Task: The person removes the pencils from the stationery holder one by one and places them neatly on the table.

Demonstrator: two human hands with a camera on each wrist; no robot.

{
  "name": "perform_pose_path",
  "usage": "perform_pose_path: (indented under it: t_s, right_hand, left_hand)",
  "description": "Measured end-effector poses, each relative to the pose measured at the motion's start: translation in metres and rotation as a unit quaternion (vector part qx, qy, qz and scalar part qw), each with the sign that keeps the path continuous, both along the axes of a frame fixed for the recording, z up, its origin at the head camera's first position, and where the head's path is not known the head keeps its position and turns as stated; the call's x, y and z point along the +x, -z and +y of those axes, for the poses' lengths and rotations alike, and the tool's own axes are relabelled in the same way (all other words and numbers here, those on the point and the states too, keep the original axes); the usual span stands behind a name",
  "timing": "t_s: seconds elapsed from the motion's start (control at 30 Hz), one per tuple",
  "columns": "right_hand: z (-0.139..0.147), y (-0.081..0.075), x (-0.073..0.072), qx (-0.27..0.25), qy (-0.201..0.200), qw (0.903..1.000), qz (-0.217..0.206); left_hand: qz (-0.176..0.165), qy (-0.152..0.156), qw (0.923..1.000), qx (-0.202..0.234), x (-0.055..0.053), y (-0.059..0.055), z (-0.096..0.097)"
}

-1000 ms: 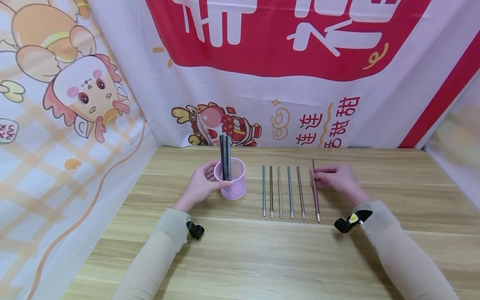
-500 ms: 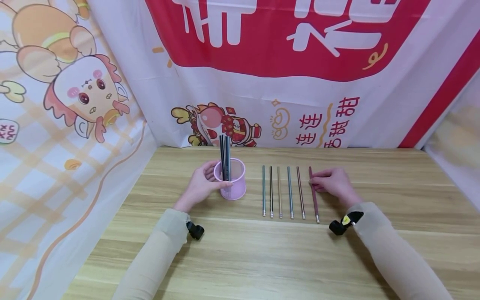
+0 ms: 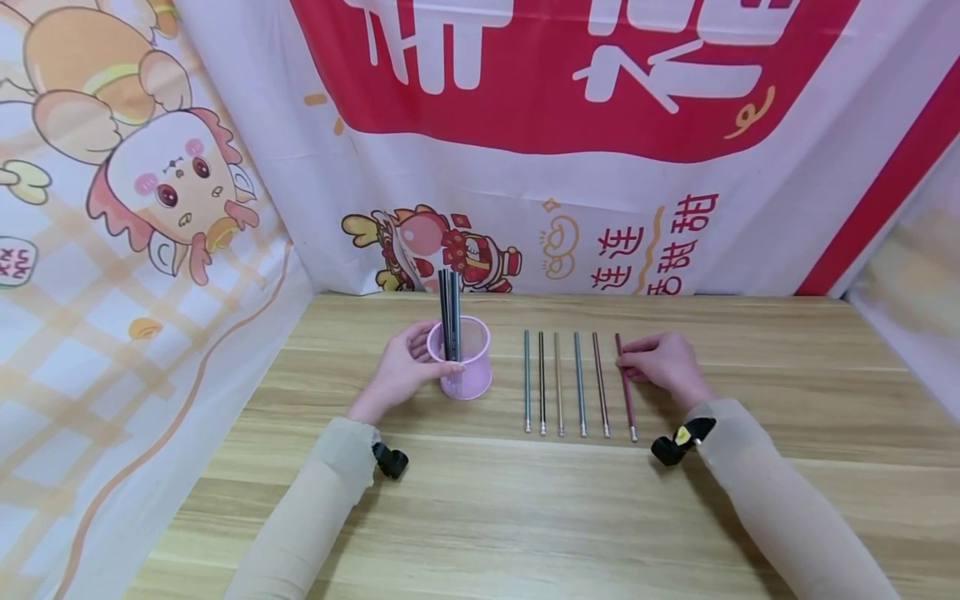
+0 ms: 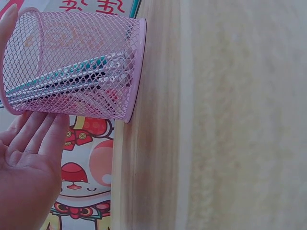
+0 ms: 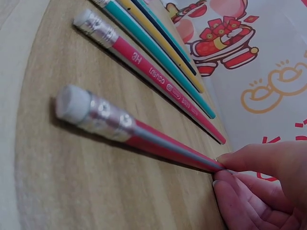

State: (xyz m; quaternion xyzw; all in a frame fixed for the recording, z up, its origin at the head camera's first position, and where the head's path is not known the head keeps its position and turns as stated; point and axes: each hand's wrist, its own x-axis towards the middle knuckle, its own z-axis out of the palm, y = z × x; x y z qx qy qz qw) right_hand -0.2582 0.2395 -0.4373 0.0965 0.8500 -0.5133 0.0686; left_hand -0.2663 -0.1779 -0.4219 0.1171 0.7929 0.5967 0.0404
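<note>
My left hand point(image 3: 397, 367) holds a pink mesh pencil cup point(image 3: 474, 379) at its left side, thumb across the front near the rim and fingers behind. Several dark pencils point(image 3: 450, 304) stand in the cup, leaning left; through the mesh in the left wrist view, a green pencil point(image 4: 79, 68) shows among them. My right hand point(image 3: 667, 367) pinches the far end of a red pencil point(image 3: 627, 400) between thumb and fingers. This pencil lies at the right end of a row, its white eraser point(image 5: 72, 103) towards me in the right wrist view.
Left of the red pencil, several pencils lie side by side on the wooden table point(image 3: 525, 517), among them another red one point(image 3: 601, 383), a yellow one point(image 3: 558, 383) and a green one point(image 3: 527, 383). A printed cloth point(image 3: 600, 192) hangs along the table's back edge.
My right hand has moved left with the red pencil and drawn its far end nearer, lining it up beside the row. My left hand and the cup have stayed put.
</note>
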Motion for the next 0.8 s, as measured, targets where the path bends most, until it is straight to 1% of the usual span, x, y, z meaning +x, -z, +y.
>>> perform_pose_path:
  t_s: [0.37,0.47,0.53,0.73,0.8]
  right_hand:
    - [0.001,0.002,0.001,-0.009,-0.003,0.9998,0.016]
    - [0.001,0.003,0.0,-0.009,0.001,0.9998,0.015]
    - [0.002,0.003,0.001,-0.014,0.001,0.9998,0.016]
    - [0.004,0.003,0.002,-0.05,0.01,0.9985,0.022]
    - [0.005,0.001,0.003,-0.062,0.017,0.9973,0.034]
  left_hand:
    - [-0.002,0.003,0.9999,0.015,-0.003,0.0,0.001]
    - [-0.005,0.005,0.9999,0.015,-0.003,-0.002,0.001]
    - [-0.009,0.006,0.9999,0.013,-0.002,-0.005,0.002]
    - [-0.01,0.01,0.9998,0.011,0.015,-0.027,0.007]
    - [-0.009,0.011,0.9998,0.011,0.018,-0.029,0.008]
